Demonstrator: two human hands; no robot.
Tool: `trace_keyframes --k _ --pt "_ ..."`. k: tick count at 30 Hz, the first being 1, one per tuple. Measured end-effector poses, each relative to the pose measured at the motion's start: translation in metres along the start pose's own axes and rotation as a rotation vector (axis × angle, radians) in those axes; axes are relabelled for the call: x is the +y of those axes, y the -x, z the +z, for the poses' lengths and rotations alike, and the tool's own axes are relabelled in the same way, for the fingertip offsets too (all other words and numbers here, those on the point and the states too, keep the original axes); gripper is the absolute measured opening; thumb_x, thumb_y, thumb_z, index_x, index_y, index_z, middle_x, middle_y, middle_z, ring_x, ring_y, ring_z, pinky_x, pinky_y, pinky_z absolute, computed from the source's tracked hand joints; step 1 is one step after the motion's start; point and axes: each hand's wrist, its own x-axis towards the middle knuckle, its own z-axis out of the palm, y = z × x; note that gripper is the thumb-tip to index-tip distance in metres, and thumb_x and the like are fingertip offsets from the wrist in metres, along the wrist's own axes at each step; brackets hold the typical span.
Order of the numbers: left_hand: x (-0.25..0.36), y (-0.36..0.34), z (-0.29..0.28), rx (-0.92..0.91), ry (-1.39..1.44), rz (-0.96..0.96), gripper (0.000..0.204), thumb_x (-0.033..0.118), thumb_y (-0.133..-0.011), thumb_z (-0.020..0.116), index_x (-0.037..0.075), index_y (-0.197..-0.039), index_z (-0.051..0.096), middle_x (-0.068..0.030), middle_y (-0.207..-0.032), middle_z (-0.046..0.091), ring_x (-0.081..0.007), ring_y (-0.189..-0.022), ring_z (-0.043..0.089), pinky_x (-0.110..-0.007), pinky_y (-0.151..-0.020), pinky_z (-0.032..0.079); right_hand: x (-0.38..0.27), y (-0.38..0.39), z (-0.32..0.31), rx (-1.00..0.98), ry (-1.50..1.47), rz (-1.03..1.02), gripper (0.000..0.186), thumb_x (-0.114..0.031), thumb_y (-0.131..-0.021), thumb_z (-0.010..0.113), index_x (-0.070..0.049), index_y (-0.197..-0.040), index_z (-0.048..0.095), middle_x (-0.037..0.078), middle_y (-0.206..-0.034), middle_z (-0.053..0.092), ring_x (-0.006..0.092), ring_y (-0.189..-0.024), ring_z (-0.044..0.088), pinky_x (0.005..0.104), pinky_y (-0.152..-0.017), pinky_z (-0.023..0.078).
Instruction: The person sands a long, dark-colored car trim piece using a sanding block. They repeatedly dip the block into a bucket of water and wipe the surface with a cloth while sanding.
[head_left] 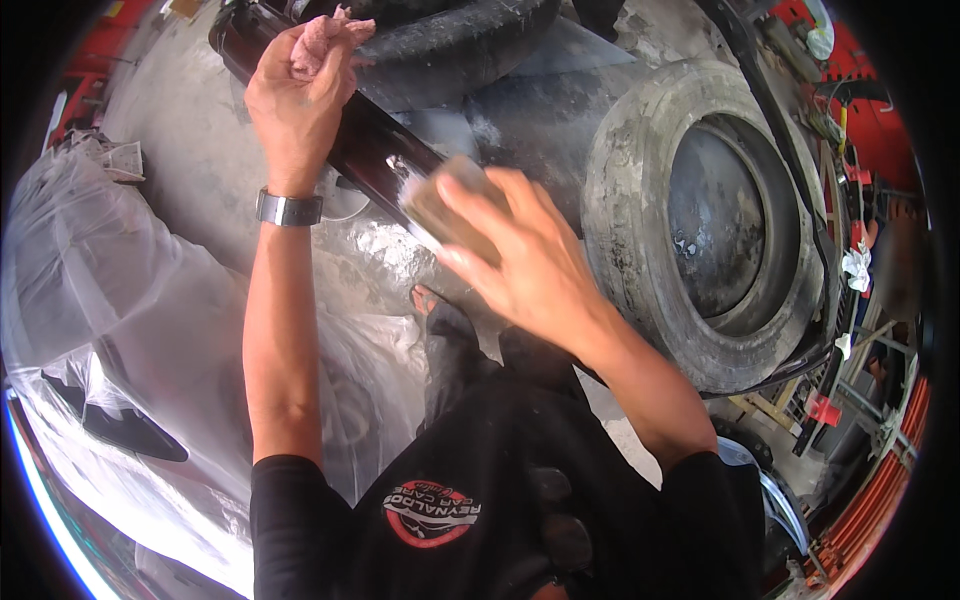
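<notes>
My left hand (pixel 295 100) is closed around a crumpled pink cloth (pixel 325 45) at the upper left. It is by the far end of a long, glossy dark panel (pixel 375 145) that slants across the view. My right hand (pixel 530 255) grips a tan, rectangular block (pixel 458 205), fingers over its top and thumb along the near side. Motion blurs the block, so its exact kind is unclear. A whitish edge shows along its left side, next to the panel's nearer part. Whether the block touches the panel I cannot tell.
A large worn tyre (pixel 640 230) lies on its side at the right, and another black tyre (pixel 450 50) is at the top. Clear plastic sheeting (pixel 150 270) drapes over something at the left. Racks with orange-red bars (pixel 885 480) stand at the far right.
</notes>
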Motion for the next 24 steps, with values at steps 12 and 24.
trace_keyframes --k 12,24 --pt "0.009 0.004 -0.002 -0.02 -0.002 -0.045 0.03 0.023 -0.096 0.083 0.002 -0.117 0.078 -0.0012 -0.093 0.078 -0.007 -0.083 0.068 -0.026 -0.078 0.058 -0.013 0.028 0.001 -0.017 0.191 -0.11 0.069 -0.026 -0.085 0.088 -0.015 -0.148 0.064 0.028 -0.146 0.053 0.0444 -0.115 0.061 0.0518 -0.099 0.053" --pt "0.014 0.003 0.001 -0.007 -0.146 0.082 0.027 0.02 -0.096 0.082 0.002 -0.115 0.077 -0.0025 -0.092 0.078 -0.0053 -0.08 0.068 -0.024 -0.073 0.057 -0.025 0.042 0.002 -0.037 0.338 -0.123 0.073 -0.026 -0.084 0.087 -0.017 -0.151 0.06 0.03 -0.145 0.053 0.0444 -0.115 0.06 0.0519 -0.095 0.052"
